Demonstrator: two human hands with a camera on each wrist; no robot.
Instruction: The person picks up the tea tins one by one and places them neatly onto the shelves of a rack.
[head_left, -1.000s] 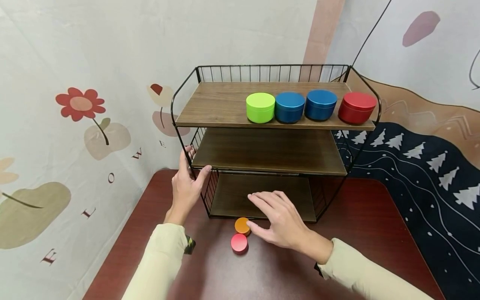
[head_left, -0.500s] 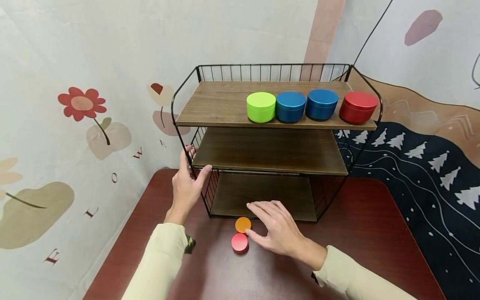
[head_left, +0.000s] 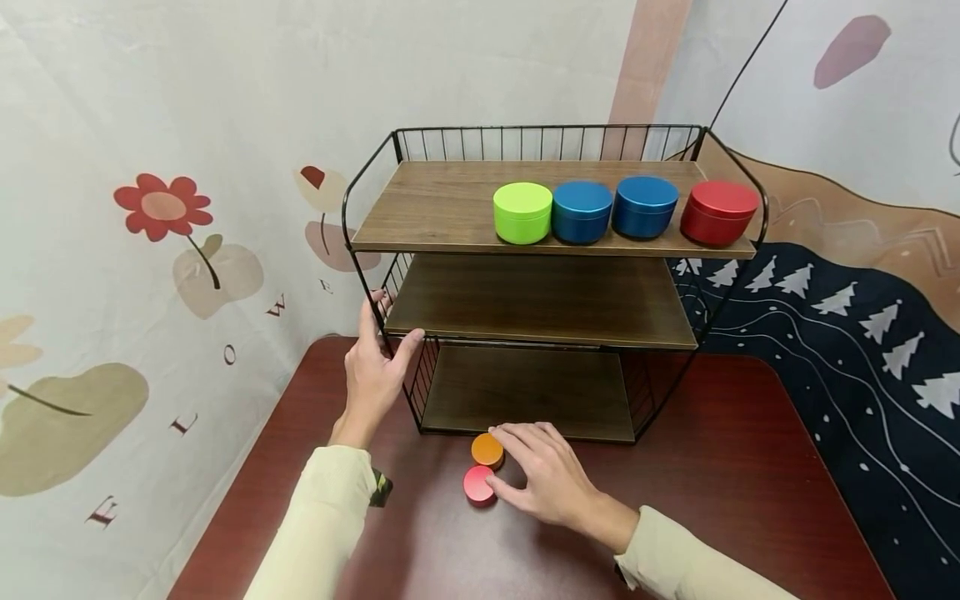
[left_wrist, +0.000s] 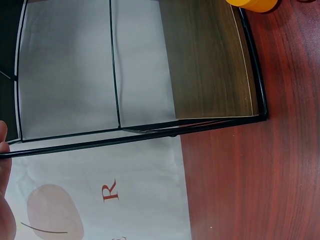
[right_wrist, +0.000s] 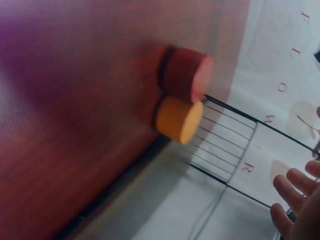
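Note:
My left hand (head_left: 371, 375) grips the left side frame of a three-tier shelf rack (head_left: 536, 321), thumb at the front and fingers reaching behind the post. Part of that hand shows at the edge of the left wrist view. My right hand (head_left: 551, 479) hovers over the table with spread, slightly bent fingers. Its fingertips overlap the edge of a small orange round tin (head_left: 487, 451), and its thumb is right at a small red round tin (head_left: 479, 486). Both small tins stand close together in front of the bottom shelf. The right wrist view shows their sides.
On the top shelf stand a lime green tin (head_left: 522, 214), two blue tins (head_left: 582, 213) and a larger red tin (head_left: 718, 214). A dark red table (head_left: 757, 467) carries the rack. Patterned cloth (head_left: 225, 92) hangs behind and at the sides.
My right hand has moved down and slightly left toward the front, its thumb passing from beside the orange tin to the red one. The left hand keeps its grip on the rack.

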